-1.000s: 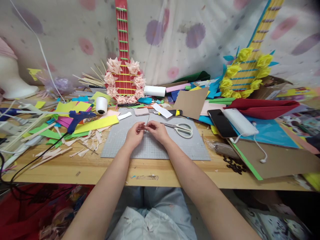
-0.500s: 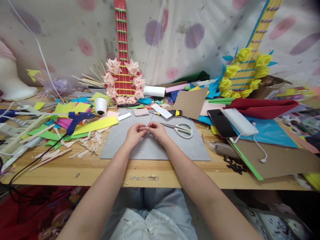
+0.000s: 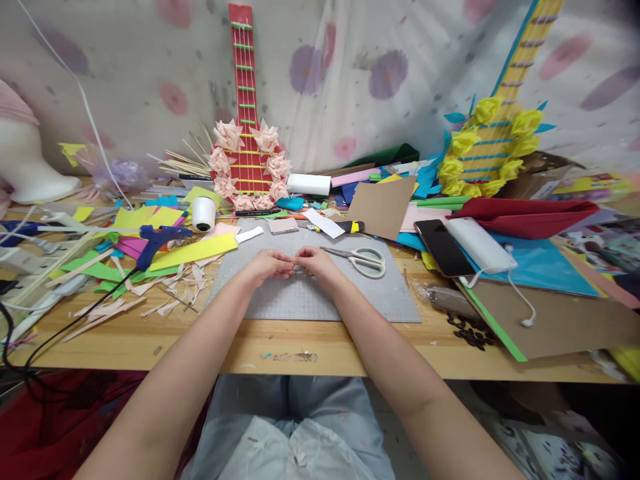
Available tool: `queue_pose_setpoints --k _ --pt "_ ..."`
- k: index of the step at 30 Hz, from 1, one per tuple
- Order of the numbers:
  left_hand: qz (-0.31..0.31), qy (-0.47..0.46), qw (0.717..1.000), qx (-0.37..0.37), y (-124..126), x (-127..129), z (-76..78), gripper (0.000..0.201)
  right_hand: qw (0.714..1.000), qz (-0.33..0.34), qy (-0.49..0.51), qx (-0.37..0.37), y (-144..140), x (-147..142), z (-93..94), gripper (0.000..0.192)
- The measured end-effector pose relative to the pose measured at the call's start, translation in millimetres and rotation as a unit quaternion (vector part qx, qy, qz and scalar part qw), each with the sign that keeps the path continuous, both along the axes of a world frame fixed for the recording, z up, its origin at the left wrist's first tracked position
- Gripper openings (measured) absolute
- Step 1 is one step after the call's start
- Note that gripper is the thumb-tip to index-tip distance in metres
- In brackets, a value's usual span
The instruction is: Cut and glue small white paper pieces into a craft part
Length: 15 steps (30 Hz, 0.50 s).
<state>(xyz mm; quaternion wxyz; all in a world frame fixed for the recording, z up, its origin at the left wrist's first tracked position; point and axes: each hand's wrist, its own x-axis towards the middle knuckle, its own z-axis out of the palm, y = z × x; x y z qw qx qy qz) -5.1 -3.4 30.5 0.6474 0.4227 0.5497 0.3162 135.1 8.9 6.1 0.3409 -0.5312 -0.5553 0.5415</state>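
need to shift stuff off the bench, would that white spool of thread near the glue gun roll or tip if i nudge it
The white spool of thread stands on end, so a light nudge would probably slide it rather than roll it. It looks taller than wide, so a push near the top might tip it, and then it could roll. The paper scraps around it would likely stop it soon.

No legible text (anywhere visible)

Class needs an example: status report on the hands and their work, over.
Left hand and right hand meet over the grey mat, fingers pinching something small, too small to name. Scissors lie just right, apart.
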Motion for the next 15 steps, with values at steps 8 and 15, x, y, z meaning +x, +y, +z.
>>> queue_pose_setpoints --k 8,15 --pt "0.030 -0.011 0.999 -0.012 -0.5 -8.2 0.4 0.018 0.906 -0.029 -0.392 0.155 5.7 83.6 42.6 0.016" --pt "0.035 -0.017 0.999 -0.019 0.4 -10.3 -1.9 0.015 0.775 0.136 -0.602 0.135 4.0 138.4 34.0 0.028"
